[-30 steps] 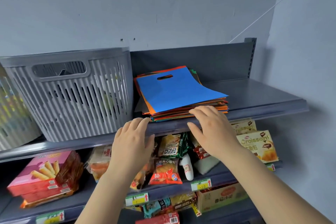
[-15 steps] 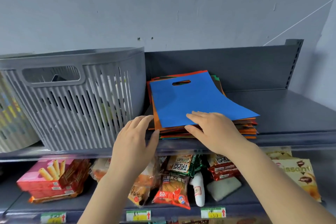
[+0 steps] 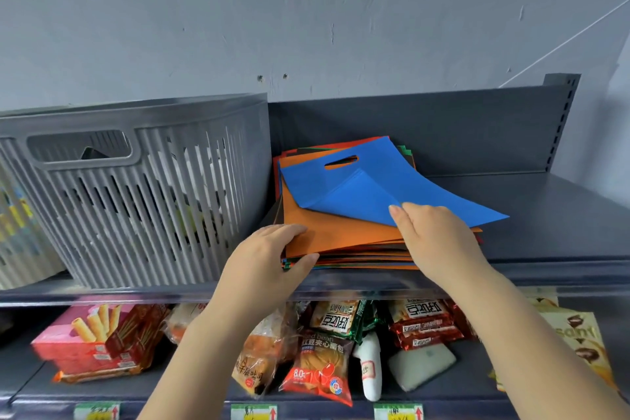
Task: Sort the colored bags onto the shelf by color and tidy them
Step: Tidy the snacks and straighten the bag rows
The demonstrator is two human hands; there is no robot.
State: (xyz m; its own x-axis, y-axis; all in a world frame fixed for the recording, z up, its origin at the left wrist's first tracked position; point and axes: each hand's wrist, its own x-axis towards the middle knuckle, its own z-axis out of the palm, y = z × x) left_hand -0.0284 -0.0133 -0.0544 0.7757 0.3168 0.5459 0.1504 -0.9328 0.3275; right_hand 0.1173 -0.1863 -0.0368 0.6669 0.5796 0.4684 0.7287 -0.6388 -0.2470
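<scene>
A stack of flat colored bags [image 3: 358,249] lies on the top shelf [image 3: 552,222], right of a grey basket. The top one is a blue bag [image 3: 409,181] with a cut-out handle; its near left corner is peeled up and folded back. Under it shows an orange bag [image 3: 341,228]. My right hand [image 3: 439,239] pinches the lifted blue corner. My left hand [image 3: 266,262] grips the stack's near left corner, fingers on the orange bag and thumb at the stack's front edge. Red and green bag edges peek out at the back of the stack.
A grey slatted plastic basket [image 3: 143,201] fills the shelf's left side. The shelf's grey back panel [image 3: 443,133] stands behind the stack. Bare shelf lies to the right of the stack. The lower shelf holds snack packets [image 3: 320,361] and a pink box [image 3: 88,337].
My right hand has peeled the blue bag's near corner up and back, exposing the orange bag. My left hand moved forward from the shelf edge onto the stack's corner.
</scene>
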